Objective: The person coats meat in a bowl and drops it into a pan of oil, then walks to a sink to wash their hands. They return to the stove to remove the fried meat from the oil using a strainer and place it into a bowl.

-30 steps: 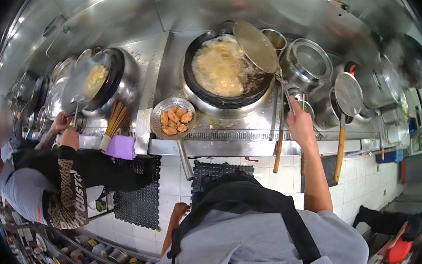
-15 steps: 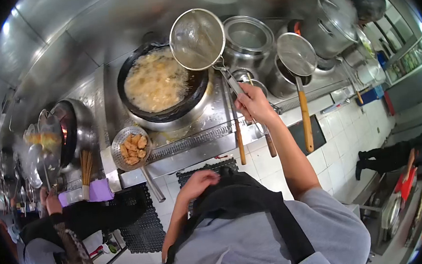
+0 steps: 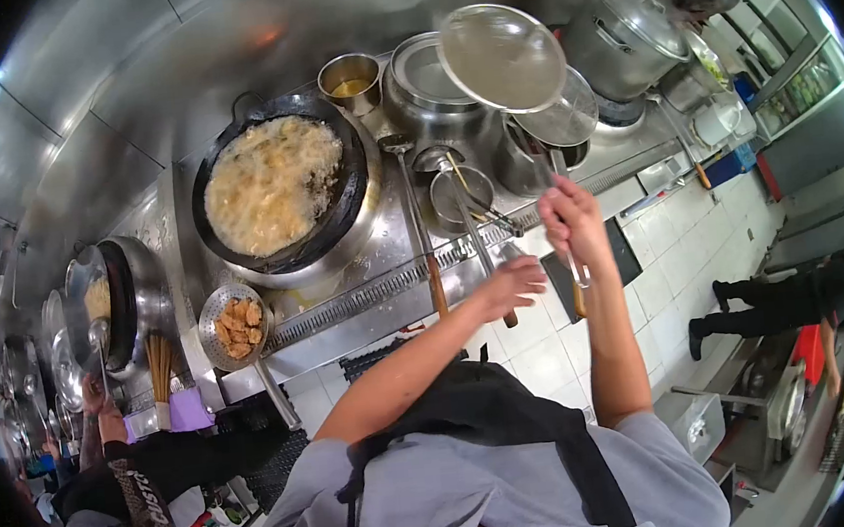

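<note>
My right hand (image 3: 573, 218) grips the metal handle of a round mesh strainer (image 3: 502, 58), held up over the pots at the right of the stove. My left hand (image 3: 510, 289) is held out near the counter's front edge with its fingers apart, holding nothing. Below the raised strainer, a second strainer (image 3: 571, 110) rests over a tall pot. A black wok (image 3: 342, 205) of bubbling oil with pale frying pieces (image 3: 270, 186) stands left of centre. In front of it, a perforated ladle (image 3: 269, 377) holds browned fried pieces (image 3: 238, 327).
A small pot of yellow liquid (image 3: 349, 82) stands behind the wok, and a lidded pot (image 3: 627, 30) at the back right. A ladle (image 3: 416, 214) lies across the counter. A co-worker (image 3: 111, 491) stands at a wok on the left; another person (image 3: 786, 297) is at the far right.
The strainer in my right hand has moved right, away from the wok, over the pots. My left hand has reached forward and right from my apron. The view has shifted.
</note>
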A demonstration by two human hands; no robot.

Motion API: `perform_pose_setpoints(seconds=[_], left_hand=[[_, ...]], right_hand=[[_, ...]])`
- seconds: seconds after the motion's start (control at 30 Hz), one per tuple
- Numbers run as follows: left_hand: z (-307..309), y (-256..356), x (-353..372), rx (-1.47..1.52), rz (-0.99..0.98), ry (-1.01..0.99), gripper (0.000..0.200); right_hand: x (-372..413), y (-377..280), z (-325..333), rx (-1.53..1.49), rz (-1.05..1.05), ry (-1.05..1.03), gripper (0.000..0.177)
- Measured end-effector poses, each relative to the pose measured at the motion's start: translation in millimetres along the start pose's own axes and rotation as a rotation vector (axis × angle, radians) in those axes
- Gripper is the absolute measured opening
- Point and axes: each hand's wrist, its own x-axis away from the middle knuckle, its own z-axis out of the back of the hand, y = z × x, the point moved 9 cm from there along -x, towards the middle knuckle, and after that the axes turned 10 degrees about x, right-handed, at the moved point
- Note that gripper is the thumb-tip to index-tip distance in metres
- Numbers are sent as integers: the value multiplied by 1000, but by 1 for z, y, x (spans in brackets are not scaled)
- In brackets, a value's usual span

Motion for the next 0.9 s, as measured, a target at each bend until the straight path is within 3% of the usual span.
perform_pose_setpoints(seconds=[0.03,0.1,0.13,0.23,0.3,0.37,0.4,0.43,0.47,0.57,0.67,0.7,0.8,0.9], left_hand=[[-17,-18,-17,56,81,-20,40],[-59,-27,-42,332,133,-163,41],[-82,-12,-39,499,99,-181,35],[-68,29,-53,251,-166,136,29],[-63,82,-34,98,-297,94,24],[-57,120,16,179,-251,-38,27],[-49,131,43,107,-294,-1,27],[-37,138,76,41,-350,60,27],[-23,145,113,-29,-406,128,27],[7,163,231,-171,-565,342,44],[39,171,339,-315,-698,582,50],[51,175,370,-401,-695,703,53],[70,181,450,-546,-839,924,53],[69,177,503,-527,-893,1006,50]], right_hand=[[-1,-4,19,47,14,10,37],[8,-19,62,102,39,234,34],[8,-25,76,98,61,193,33],[21,-28,117,153,124,331,30],[25,-11,144,145,91,396,31],[30,6,163,100,69,423,31],[33,17,166,65,50,404,31],[35,18,158,31,38,379,28],[40,19,150,92,7,482,28],[21,30,124,191,23,261,33],[1,31,67,251,-57,86,52],[-13,32,45,256,-8,-61,57],[-22,9,-5,451,45,-32,50],[-27,6,2,525,117,52,49]])
